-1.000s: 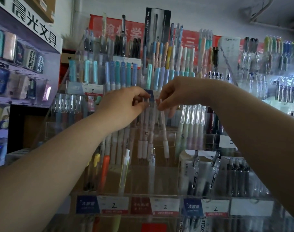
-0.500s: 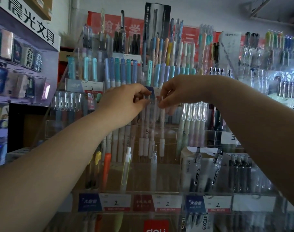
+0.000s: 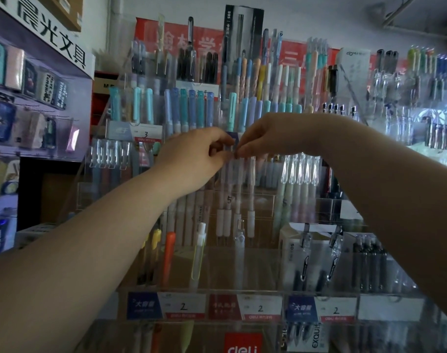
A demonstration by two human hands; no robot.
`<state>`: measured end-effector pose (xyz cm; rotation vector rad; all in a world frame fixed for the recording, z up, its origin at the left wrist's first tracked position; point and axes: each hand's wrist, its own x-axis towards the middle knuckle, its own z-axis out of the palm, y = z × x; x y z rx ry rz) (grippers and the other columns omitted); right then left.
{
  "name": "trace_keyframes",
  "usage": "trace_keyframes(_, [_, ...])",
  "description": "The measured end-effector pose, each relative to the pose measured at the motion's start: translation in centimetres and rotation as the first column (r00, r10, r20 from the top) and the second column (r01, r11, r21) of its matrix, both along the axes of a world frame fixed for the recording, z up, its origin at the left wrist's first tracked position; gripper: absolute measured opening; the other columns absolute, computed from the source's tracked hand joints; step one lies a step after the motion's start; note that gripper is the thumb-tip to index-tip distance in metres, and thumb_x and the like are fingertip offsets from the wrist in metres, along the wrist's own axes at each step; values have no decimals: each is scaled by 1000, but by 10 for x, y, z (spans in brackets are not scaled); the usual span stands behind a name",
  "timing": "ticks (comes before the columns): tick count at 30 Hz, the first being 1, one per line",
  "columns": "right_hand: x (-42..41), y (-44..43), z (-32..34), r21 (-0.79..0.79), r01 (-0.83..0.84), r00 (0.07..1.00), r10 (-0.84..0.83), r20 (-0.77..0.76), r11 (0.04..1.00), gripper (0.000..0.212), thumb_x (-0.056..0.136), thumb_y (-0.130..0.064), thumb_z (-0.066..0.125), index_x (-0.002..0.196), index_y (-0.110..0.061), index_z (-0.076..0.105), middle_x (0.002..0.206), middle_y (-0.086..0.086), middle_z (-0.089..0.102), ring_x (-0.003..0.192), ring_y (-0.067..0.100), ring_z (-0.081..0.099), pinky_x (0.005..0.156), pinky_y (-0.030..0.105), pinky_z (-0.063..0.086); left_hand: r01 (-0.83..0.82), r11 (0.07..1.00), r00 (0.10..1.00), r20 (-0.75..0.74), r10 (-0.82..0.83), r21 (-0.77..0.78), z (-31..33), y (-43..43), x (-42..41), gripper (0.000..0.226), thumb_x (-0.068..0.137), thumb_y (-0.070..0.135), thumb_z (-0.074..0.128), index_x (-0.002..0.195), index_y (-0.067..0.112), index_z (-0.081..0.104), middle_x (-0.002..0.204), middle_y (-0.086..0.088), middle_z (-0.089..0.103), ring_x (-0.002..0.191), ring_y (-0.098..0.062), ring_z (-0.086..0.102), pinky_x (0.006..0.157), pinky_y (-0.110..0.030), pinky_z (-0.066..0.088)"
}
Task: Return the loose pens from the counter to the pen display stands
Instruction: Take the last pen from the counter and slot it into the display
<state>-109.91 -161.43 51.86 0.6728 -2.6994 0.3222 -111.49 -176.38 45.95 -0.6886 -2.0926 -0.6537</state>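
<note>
Clear acrylic stand, tiered and packed with pens, fills the middle of the frame. Both hands meet at centre over its middle tier. The right hand pinches the top of a white pen that hangs upright in the compartment among its neighbours. The left hand has thumb and forefinger curled at the next pen tops; whether it grips one I cannot tell. The likely risk is that the pen gets let go before its tip seats, so it leans across the row or drops to the tier below. Crowded fingers could also tip the neighbours. At the left edge is a shelf of small packets, and at top centre a red poster on a pale wall. The light is dim. No tabletop shows.
</note>
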Motion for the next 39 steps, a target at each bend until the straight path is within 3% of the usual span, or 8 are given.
trace_keyframes(3, [0, 0, 0, -32, -24, 999, 25, 36, 999, 14, 85, -28, 51, 79, -27, 63, 69, -14, 63, 61, -1, 58, 64, 19, 44, 6, 1000, 1000, 6, -6, 11, 0, 0, 0, 26, 84, 30, 50, 109, 25, 54, 112, -2, 62, 94, -16, 53, 78, -28, 36])
trace_keyframes(12, [-5, -1, -3, -151, -35, 999, 33, -17, 988, 21, 88, -22, 48, 70, -26, 59, 64, -11, 63, 51, 0, 60, 60, 19, 45, 4, 1000, 1000, -11, -4, 15, 0, 1, -2, 26, 84, 30, 50, 109, 25, 54, 111, -1, 63, 87, -10, 48, 73, -26, 33])
trace_keyframes(20, [-4, -2, -9, -189, -48, 996, 33, -79, 981, 18, 89, -21, 45, 75, -20, 57, 67, -8, 61, 43, -3, 58, 50, 12, 45, 7, 1000, 1000, -26, -6, 27, -1, 1, -3, 23, 83, 28, 52, 106, 26, 56, 90, 10, 53, 83, -10, 49, 71, -26, 33])
trace_keyframes(25, [-2, -3, -8, -156, -33, 997, 22, -69, 987, 19, 89, -24, 45, 75, -23, 57, 67, -10, 62, 43, -4, 58, 44, 9, 41, 7, 1000, 999, -36, -7, 19, -1, 1, -3, 23, 83, 29, 52, 105, 26, 56, 88, 9, 54, 80, -12, 50, 59, -21, 32])
trace_keyframes(31, [0, -1, -8, -175, -38, 997, 27, -66, 984, 14, 89, -22, 44, 88, -20, 58, 72, -9, 62, 52, 0, 60, 56, 16, 43, 12, 1000, 1000, -29, -11, 26, -1, 1, -2, 24, 83, 29, 52, 106, 26, 56, 90, 10, 53, 83, -11, 49, 73, -27, 35])
trace_keyframes(36, [5, 6, -3, -165, -15, 999, 7, -48, 986, 18, 88, -20, 47, 102, -19, 58, 72, -10, 61, 61, -3, 59, 54, 9, 37, 12, 1000, 1000, -18, -12, -1, -1, -1, -2, 27, 82, 30, 54, 108, 27, 53, 89, 7, 56, 80, -12, 52, 60, -20, 36])
trace_keyframes(39, [7, 10, -4, -140, -7, 1000, 5, -15, 990, 21, 86, -20, 51, 107, -18, 57, 73, -11, 61, 67, -2, 59, 55, 9, 38, 16, 1000, 1000, -12, -16, -5, -2, -2, -2, 31, 82, 28, 54, 112, 28, 50, 89, 7, 58, 75, -9, 49, 59, -14, 31])
